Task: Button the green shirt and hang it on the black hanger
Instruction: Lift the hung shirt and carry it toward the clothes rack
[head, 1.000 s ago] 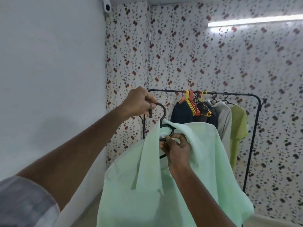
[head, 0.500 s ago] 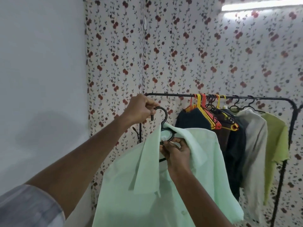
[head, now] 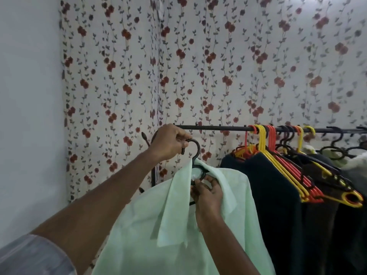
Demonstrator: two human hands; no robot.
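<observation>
The pale green shirt hangs draped over the black hanger, its collar flaps falling down the front. My left hand grips the hanger's hook just below the left end of the black clothes rail. My right hand pinches the shirt at the collar opening, right under the hanger's ring. The hook is below the rail and does not sit on it. The hanger's shoulders are hidden under the fabric.
On the rail to the right hang dark garments on yellow and red hangers, then black hangers with lighter clothes. Floral wallpaper is behind; a plain white wall stands at the left.
The view has closed in on the rail and its left end. My left hand with the hanger hook now sits just under the rail. My right hand keeps its hold at the collar.
</observation>
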